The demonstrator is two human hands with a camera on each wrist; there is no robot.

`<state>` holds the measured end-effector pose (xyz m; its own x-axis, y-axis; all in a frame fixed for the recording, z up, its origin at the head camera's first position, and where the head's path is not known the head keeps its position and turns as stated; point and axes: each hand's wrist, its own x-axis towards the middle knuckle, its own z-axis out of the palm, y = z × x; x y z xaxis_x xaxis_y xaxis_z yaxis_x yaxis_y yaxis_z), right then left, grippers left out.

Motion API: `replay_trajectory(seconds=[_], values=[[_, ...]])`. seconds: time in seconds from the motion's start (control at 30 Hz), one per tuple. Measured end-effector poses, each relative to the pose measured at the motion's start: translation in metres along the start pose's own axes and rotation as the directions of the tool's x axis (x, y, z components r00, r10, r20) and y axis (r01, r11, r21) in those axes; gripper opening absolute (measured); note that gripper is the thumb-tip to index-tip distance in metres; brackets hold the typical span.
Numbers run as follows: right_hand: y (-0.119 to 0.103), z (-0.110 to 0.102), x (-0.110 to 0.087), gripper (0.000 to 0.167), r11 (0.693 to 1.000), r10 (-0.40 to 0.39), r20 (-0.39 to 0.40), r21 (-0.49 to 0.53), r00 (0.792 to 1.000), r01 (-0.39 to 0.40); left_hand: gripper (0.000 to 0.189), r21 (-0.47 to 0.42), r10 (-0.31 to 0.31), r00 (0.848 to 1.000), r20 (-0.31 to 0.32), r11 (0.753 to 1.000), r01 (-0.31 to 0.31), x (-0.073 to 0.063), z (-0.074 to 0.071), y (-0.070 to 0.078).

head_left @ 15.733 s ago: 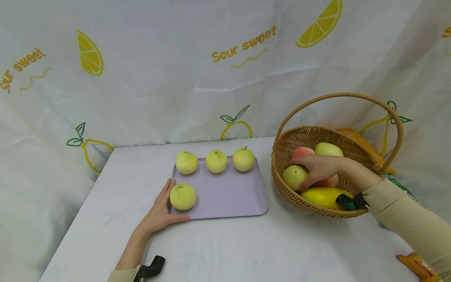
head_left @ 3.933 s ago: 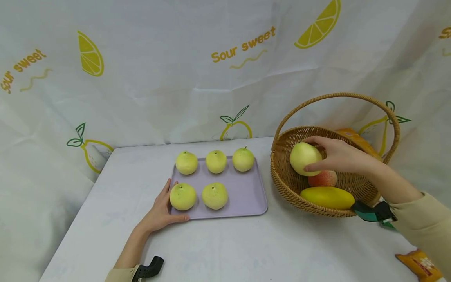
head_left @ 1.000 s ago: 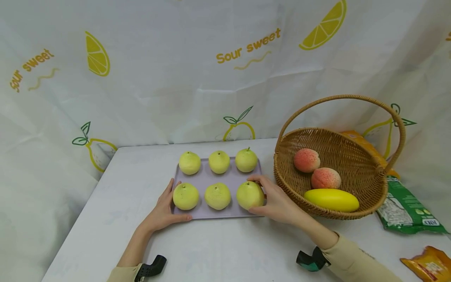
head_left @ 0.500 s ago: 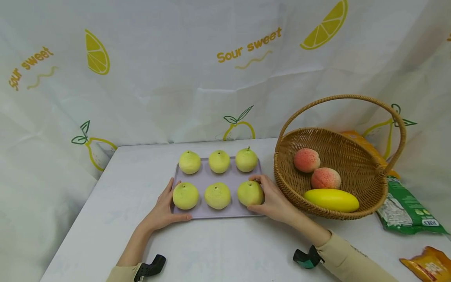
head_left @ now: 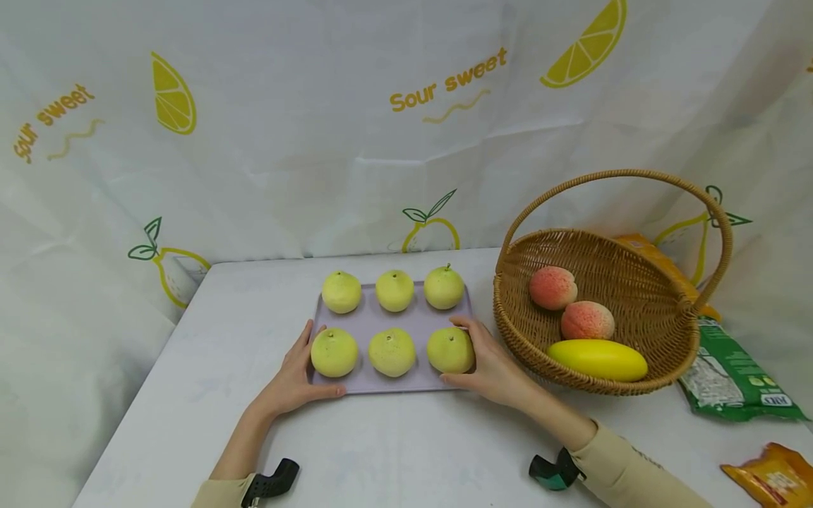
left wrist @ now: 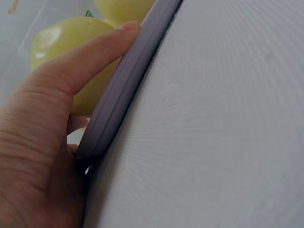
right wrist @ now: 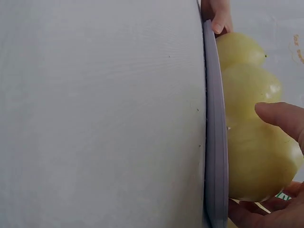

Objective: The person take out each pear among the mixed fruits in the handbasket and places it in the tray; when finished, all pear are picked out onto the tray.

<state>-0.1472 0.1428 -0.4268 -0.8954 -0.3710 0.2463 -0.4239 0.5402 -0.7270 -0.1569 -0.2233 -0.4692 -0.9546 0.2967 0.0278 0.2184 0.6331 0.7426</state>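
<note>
Pale green pears stand on a lilac tray [head_left: 416, 321] in two rows of three. At the front right corner, my right hand [head_left: 498, 367] curves loosely around the last pear [head_left: 450, 350]. In the right wrist view its thumb [right wrist: 280, 116] stands off the fruit, with the other fingers close behind it. My left hand [head_left: 293, 377] holds the tray's front left corner beside another pear [head_left: 334, 353]. The left wrist view shows the left thumb [left wrist: 102, 50] lying along the tray rim and the fingers mostly hidden behind it.
Right of the tray stands a tall-handled wicker basket [head_left: 635, 293] with two peaches [head_left: 587, 321] and a smooth yellow oblong fruit [head_left: 598, 360]. Beyond it lie a green packet [head_left: 739, 374] and an orange packet [head_left: 771, 473]. A printed white cloth [head_left: 305, 169] hangs behind.
Two more pears have come from the basket into the tray's front row, carried by my right hand. In the last half second the right thumb has moved off the pear. The left hand stays put.
</note>
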Motion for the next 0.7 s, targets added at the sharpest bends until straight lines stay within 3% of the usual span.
replay_trajectory(seconds=[0.33, 0.7], values=[[-0.0015, 0.0004, -0.0026, 0.077, 0.998, 0.059, -0.005, 0.004, 0.998, -0.058, 0.118, 0.001, 0.007, 1.000, 0.001, 1.000, -0.007, -0.0001, -0.0005, 0.0000], [-0.0010, 0.0031, -0.0023, 0.078, 0.997, 0.070, -0.025, -0.013, 0.997, -0.071, 0.118, -0.002, 0.001, 1.000, 0.004, 1.000, -0.001, -0.0008, -0.0007, 0.0011]])
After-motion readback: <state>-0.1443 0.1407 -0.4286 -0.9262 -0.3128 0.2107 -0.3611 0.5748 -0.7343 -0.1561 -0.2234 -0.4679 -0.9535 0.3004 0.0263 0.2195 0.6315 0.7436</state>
